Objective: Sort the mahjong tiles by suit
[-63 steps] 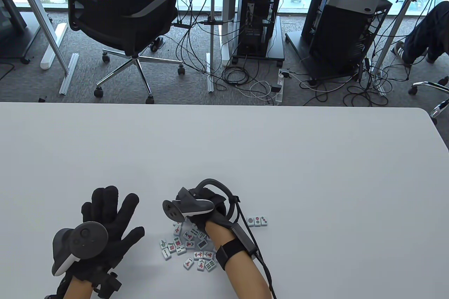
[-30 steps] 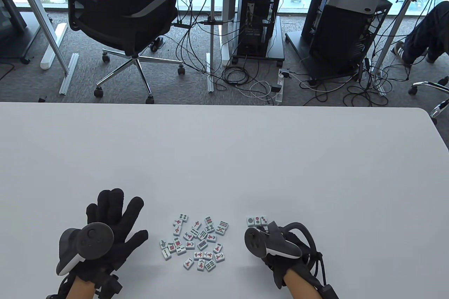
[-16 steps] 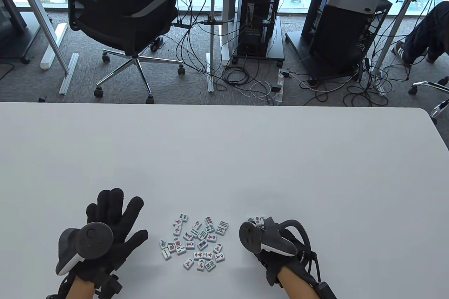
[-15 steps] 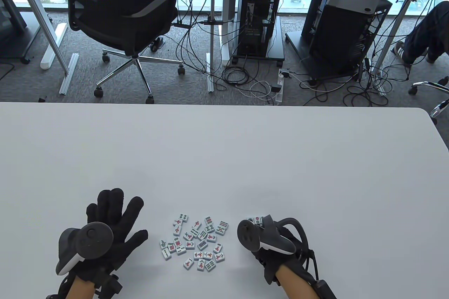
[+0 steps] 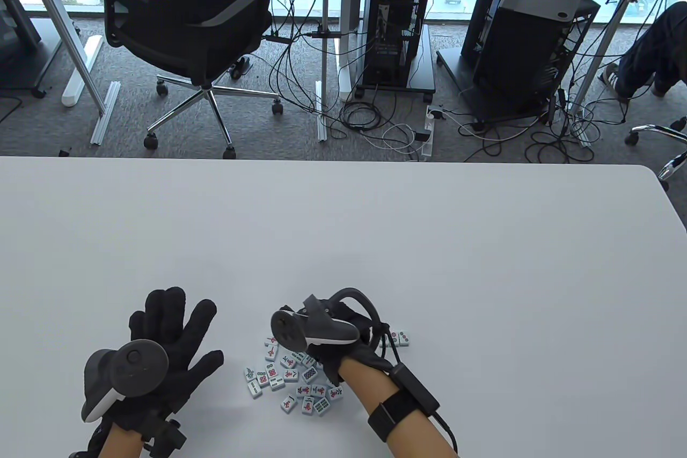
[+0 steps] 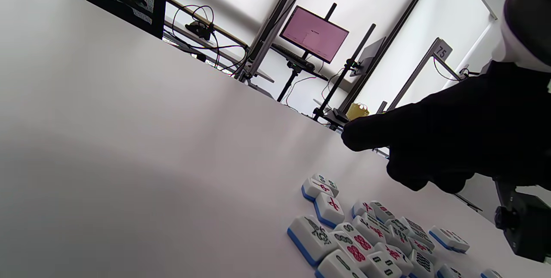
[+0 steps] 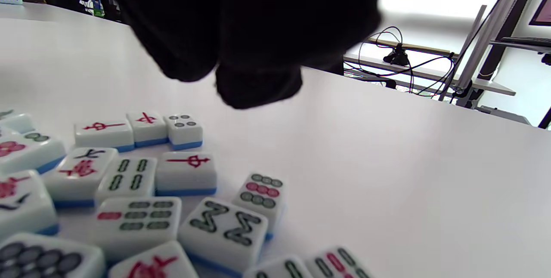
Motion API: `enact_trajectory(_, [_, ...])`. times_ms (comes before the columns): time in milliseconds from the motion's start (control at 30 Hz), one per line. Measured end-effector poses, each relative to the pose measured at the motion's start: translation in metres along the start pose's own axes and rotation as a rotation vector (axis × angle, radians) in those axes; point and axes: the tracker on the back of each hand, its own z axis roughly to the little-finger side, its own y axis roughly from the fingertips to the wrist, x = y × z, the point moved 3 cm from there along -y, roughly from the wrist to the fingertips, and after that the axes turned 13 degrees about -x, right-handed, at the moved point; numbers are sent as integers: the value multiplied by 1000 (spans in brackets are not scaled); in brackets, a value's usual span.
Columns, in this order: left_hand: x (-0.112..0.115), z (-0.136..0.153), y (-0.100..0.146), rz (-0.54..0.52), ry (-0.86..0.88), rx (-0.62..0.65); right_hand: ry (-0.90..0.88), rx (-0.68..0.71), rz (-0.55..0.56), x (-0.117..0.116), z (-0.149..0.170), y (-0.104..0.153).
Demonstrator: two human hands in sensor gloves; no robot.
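Observation:
A loose cluster of white, blue-backed mahjong tiles (image 5: 292,380) lies face up near the table's front edge. A short row of dot-suit tiles (image 5: 400,338) sits apart to its right. My right hand (image 5: 351,321) hovers over the cluster's far side, its tracker hiding the fingers from above. In the right wrist view the fingertips (image 7: 254,84) hang just above the tiles (image 7: 185,170) and hold nothing. The left wrist view shows that right hand (image 6: 452,140) above the tiles (image 6: 366,235), one finger pointing forward. My left hand (image 5: 172,329) lies flat on the table, fingers spread, left of the cluster.
The white table (image 5: 375,232) stretches far beyond the tiles. Behind its far edge are an office chair (image 5: 188,34), computer towers (image 5: 392,23) and floor cables. A seated person's leg (image 5: 649,55) shows at the far right.
My right hand has moved left, from beside the sorted dot row to above the loose cluster. The left hand has hardly shifted.

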Motion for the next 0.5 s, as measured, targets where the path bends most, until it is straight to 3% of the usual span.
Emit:
enact_trajectory(133, [-4, 2, 1, -14, 23, -2, 154, 63, -37, -9, -26, -20])
enact_trajectory(300, [-8, 3, 1, -24, 38, -5, 226, 80, -120, -20, -38, -28])
enact_trajectory(500, [-8, 3, 1, -25, 38, -9, 242, 118, -87, -30, -41, -29])
